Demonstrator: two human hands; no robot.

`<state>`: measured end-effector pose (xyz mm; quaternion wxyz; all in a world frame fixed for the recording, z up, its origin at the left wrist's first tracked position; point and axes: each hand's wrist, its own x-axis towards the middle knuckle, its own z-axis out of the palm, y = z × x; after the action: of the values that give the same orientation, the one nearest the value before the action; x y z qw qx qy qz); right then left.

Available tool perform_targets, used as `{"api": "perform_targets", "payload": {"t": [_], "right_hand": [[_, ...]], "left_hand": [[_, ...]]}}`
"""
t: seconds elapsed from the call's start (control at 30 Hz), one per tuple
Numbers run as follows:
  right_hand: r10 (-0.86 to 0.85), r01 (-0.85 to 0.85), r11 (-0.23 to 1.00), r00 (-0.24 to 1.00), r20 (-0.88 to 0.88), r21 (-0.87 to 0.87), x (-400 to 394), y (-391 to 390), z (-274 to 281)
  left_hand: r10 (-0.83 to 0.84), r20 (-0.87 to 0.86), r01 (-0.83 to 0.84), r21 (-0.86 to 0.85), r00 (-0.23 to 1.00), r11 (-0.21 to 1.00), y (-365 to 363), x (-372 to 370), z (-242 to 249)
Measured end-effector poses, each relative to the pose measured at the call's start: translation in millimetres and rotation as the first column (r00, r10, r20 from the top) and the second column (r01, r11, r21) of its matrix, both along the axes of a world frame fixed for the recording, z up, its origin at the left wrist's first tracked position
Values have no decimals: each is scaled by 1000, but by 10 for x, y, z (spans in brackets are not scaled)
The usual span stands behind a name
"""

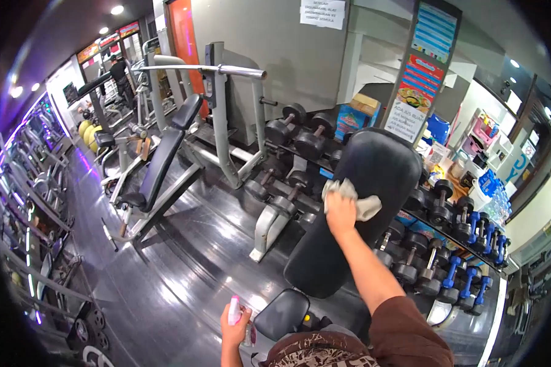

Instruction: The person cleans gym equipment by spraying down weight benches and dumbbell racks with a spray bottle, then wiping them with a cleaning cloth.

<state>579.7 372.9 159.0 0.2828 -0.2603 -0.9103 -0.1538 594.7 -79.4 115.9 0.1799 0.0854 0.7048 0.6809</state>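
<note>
My right fingers (340,213) bunch the soft, light cloth (368,208); my left fingers (234,328) wrap the bottle (234,311), probably best gripped below its pink top.

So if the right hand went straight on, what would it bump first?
Most likely the black bench pad: the cloth in the right hand seems to rest on it, though exact depth is hard to tell.

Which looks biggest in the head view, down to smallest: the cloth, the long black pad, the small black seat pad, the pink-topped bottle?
Long black pad
Small black seat pad
Cloth, partly covered
Pink-topped bottle, partly hidden by left hand
</note>
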Motion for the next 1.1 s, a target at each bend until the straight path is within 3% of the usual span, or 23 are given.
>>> {"api": "perform_targets", "payload": {"t": [0.03,0.13,0.17,0.23,0.27,0.33,0.37,0.4,0.47,0.5,0.53,0.6,0.67,0.7,0.73,0.8,0.87,0.9,0.93,0.97,1.0,1.07,1.1], "right_hand": [[-57,114,974,961,272,-198,6,-221,-212],[138,-3,948,905,403,-318,691,-708,-1922],[153,265,879,630,762,-396,933,-959,-1704],[274,387,714,612,742,-583,1590,-1267,-2474],[324,405,639,630,706,-654,1767,-1279,-2570],[255,319,661,755,603,-679,1660,-1122,-2206],[217,205,709,847,485,-675,1488,-939,-1963],[181,38,767,945,273,-640,1278,-844,-1285],[106,-18,946,961,257,-323,905,-568,185],[53,-37,982,996,79,-186,780,-424,680],[51,-63,996,986,-159,-69,702,-223,960],[10,-20,999,953,-302,-29,512,-14,1388],[-49,51,999,983,-176,2,310,150,1115],[-58,73,971,996,-69,229,303,136,802],[16,-2,989,995,-97,145,305,60,438],[6,-9,999,998,58,50,486,-205,-304],[72,-37,984,977,199,-173,817,-456,-1061],[94,93,875,930,355,-475,1028,-599,-1410],[163,84,825,911,378,-558,1367,-641,-2053],[168,314,670,819,549,-673,1684,-823,-2211],[166,366,695,756,634,-619,1960,-1105,-1922],[241,589,454,642,728,-669,2583,-1150,-2560],[233,569,418,686,689,-708,2782,-1080,-2559]], "left_hand": [[11,5,-10,-81,1000,997,-56,12,154],[68,33,-67,-13,997,998,-164,21,225],[55,-7,-55,-45,998,997,-221,17,241],[56,-41,-59,-64,998,996,-345,40,277],[55,-57,-59,-69,997,996,-363,15,252],[78,5,-78,-13,997,997,-396,-1,121],[83,42,-83,9,996,997,-358,-34,96],[88,78,-90,28,993,996,-318,-72,72],[41,71,-42,4,997,999,-182,-125,23],[9,67,-8,-11,998,1000,-99,-162,26],[-24,59,25,-21,998,999,-13,-226,18],[-104,5,104,-24,995,994,167,-328,46],[-154,21,153,49,988,987,458,-347,229],[-171,45,167,83,984,982,567,-339,301],[-205,25,203,65,978,977,659,-339,357],[-260,-10,260,33,966,965,770,-297,429],[-355,-80,359,36,931,933,818,-227,505],[-392,-55,395,58,918,917,825,-158,544],[-430,-38,431,82,902,899,844,-104,588],[-442,32,438,80,897,895,860,-31,639],[-476,-24,477,37,879,878,889,27,675],[-551,-119,549,-51,826,834,982,132,712],[-586,-97,582,-72,805,810,1035,192,684]]}}
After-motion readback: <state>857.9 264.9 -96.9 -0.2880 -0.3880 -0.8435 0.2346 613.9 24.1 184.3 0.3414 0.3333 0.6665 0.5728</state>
